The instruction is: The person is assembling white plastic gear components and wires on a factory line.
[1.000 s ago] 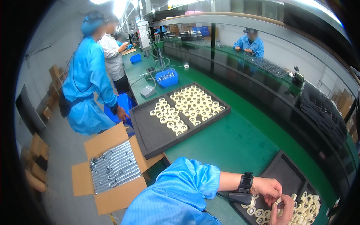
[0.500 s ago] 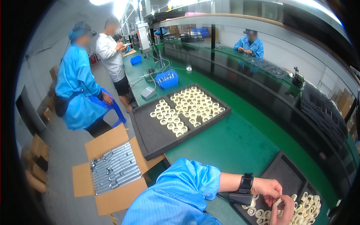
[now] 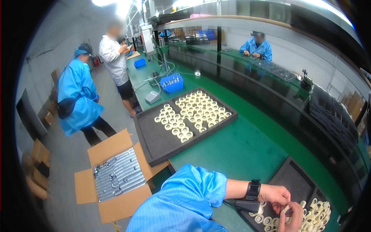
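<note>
Held a cream, round, toothed, plastic-looking gear (image 3: 285, 209), slanting up rightward, in the right hand (image 3: 295, 216), just beside the bunched left hand (image 3: 275, 194), any grip there unclear.

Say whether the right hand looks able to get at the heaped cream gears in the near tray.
Probably yes: the right hand is right beside the heaped cream gears, with nothing visible between them. It does hold a toothed ring, though, which it would likely have to release first.
</note>
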The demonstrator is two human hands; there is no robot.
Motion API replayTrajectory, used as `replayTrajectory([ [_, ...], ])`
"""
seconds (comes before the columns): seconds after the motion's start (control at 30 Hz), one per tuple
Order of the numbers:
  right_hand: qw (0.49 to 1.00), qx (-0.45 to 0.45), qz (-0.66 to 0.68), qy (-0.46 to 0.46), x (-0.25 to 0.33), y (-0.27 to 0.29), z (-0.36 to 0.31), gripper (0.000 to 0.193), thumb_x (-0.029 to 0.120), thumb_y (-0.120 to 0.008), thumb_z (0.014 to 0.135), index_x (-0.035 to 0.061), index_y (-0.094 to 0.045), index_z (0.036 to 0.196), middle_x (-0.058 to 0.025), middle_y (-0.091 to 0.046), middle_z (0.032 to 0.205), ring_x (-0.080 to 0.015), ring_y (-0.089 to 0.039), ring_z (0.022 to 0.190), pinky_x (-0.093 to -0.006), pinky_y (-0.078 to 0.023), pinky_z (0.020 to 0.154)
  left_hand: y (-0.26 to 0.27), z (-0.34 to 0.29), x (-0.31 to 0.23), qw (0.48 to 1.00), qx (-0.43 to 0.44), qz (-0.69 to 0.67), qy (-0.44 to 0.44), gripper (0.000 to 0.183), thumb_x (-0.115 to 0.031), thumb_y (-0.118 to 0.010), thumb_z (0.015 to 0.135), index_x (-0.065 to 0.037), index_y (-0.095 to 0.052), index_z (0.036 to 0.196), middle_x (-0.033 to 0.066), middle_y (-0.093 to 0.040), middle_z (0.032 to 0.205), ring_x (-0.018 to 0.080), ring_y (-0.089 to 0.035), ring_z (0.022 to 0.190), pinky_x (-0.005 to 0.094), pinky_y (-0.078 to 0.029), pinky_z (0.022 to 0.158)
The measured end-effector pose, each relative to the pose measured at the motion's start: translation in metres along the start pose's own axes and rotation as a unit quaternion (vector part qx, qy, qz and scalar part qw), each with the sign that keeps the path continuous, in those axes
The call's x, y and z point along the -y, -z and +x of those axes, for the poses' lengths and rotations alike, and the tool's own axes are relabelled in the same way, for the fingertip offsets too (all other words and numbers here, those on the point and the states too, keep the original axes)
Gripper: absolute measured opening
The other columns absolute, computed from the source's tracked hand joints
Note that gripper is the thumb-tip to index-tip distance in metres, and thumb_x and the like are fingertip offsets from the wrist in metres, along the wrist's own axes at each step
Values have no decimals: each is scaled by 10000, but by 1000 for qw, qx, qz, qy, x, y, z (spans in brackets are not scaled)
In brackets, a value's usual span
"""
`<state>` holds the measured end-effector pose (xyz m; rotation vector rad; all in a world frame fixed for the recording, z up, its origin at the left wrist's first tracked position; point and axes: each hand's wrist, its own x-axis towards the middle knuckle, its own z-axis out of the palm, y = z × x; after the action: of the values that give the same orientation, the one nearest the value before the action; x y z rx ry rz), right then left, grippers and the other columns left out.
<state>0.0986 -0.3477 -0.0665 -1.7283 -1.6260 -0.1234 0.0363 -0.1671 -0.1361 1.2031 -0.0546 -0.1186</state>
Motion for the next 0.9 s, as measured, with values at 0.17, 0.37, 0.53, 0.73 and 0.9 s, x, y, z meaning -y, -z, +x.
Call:
replayTrajectory([
  [0.17, 1000, -3, 3, 4, -1, 0, 0, 230, 39, -627, 884, -13, -582, 1103, -163, -613, 1037, -264, -593, 819, -334, -490, 730, -1, 3, 4, 1000, -18, -7, -4, 147, -142, -543, 879, -13, -577, 942, 64, -659, 766, 145, -665, 666, 238, -520, 597],
  [0.37, 1000, 4, 6, 3, -1, 0, -2, 238, 52, -624, 891, -12, -582, 1116, -164, -611, 1046, -269, -600, 847, -334, -493, 750, -1, -1, 0, 1000, -3, 0, -2, 208, -215, -558, 933, -14, -592, 976, 15, -648, 795, 76, -626, 699, 202, -498, 616],
  [0.53, 1000, 6, -1, -7, 0, 1, -2, 245, 54, -629, 889, -8, -580, 1121, -164, -611, 1056, -270, -605, 855, -336, -496, 750, -2, -2, -4, 1000, 0, 10, 3, 209, -219, -555, 932, -19, -594, 982, 17, -649, 800, 83, -631, 703, 208, -496, 636],
  [0.73, 1000, 7, 13, -15, -2, 1, -2, 237, 49, -632, 883, -6, -580, 1108, -164, -609, 1057, -271, -602, 857, -337, -497, 745, -2, -2, -3, 1000, -5, 17, 7, 212, -223, -549, 937, -21, -590, 985, 18, -647, 800, 95, -643, 720, 210, -494, 640],
  [0.9, 1000, -7, 15, -8, -2, 0, -2, 246, 15, -627, 875, -10, -576, 1114, -165, -607, 1063, -274, -599, 868, -335, -498, 742, -1, -2, 0, 1000, -3, 5, 11, 213, -230, -542, 948, -27, -593, 986, 16, -643, 802, 95, -644, 723, 208, -492, 645],
])
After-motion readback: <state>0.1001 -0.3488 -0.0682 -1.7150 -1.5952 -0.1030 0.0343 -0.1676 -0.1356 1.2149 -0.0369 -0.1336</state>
